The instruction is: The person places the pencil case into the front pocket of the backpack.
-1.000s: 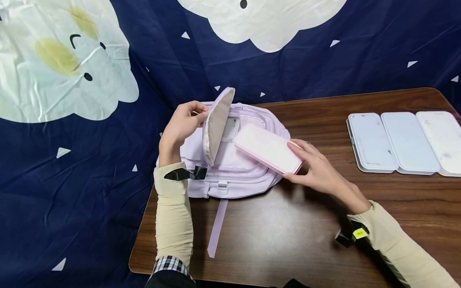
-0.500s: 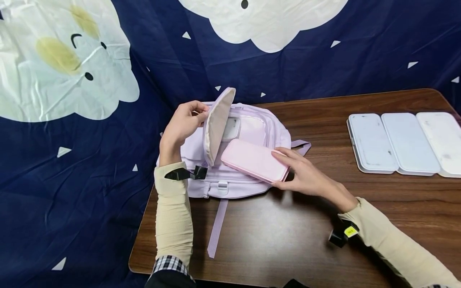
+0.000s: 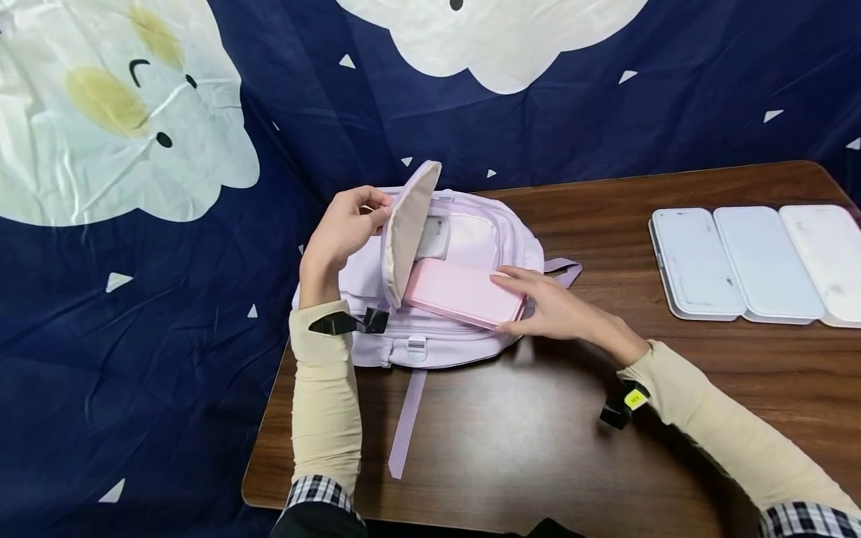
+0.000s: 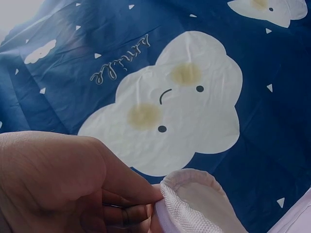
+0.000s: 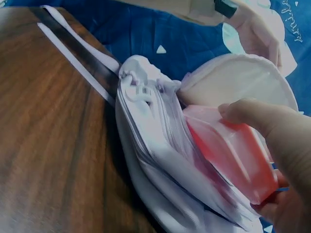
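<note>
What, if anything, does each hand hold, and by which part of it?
The left hand pinches the raised backpack flap by its edge. The right hand grips the pink case by the end away from the flap.

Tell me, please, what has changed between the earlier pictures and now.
The right grip has moved the pink case leftward, toward the raised flap, without letting go. The left grip still holds the flap; the backpack and three pale cases stayed put.

Backpack (image 3: 471,232), one. Pink box (image 3: 464,293), one. Pale boxes (image 3: 769,265), four: three side by side, one partly hidden by the single flap (image 3: 409,235). Left hand (image 3: 341,228), one; right hand (image 3: 554,306), one. Wrist cameras (image 3: 374,321), two. Table (image 3: 511,441), one.
</note>
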### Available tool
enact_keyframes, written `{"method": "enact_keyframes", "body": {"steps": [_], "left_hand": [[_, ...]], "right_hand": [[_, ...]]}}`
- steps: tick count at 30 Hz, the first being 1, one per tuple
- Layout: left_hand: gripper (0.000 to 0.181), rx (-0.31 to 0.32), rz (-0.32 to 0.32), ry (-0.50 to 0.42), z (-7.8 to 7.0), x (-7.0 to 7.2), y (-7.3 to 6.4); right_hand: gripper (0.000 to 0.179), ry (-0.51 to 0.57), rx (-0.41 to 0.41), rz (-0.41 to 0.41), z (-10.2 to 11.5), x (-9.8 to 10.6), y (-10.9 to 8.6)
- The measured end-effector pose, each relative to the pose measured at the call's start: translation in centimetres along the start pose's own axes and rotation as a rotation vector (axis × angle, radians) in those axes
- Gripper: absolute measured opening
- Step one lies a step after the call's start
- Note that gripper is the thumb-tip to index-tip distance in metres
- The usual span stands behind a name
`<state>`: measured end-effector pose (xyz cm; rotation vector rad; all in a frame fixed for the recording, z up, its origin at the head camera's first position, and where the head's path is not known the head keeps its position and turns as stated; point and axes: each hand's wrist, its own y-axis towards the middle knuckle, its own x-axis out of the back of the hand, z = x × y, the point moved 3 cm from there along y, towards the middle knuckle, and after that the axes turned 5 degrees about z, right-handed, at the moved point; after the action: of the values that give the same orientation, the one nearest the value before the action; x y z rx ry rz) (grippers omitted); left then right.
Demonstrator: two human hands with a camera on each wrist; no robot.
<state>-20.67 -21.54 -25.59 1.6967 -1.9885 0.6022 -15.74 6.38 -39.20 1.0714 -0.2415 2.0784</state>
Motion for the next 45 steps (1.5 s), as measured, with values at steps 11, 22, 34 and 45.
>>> {"method": "enact_keyframes", "body": {"steps": [11,22,34,45], "left_hand": [[0.016,0.012,-0.010,-0.008,0.1,0.1,-0.3],[0.015,0.000,-0.005,-0.005,0.0,0.2,-0.2],[0.015,-0.008,-0.016,-0.002,-0.2,0.3,-0.3],[0.015,-0.001,-0.011,0.000,0.0,0.3,-0.2]], "right_hand": [[0.077,0.020,-0.016,-0.098,-1.1,-0.7,0.4],[0.078,-0.002,-0.008,-0.086,-0.7,-1.1,2.5],[0.078,0.026,-0.002,-0.072,-0.6,-2.5,5.2],[0.077,0.015,-0.046,-0.117,0.5,-4.0,7.4]]}}
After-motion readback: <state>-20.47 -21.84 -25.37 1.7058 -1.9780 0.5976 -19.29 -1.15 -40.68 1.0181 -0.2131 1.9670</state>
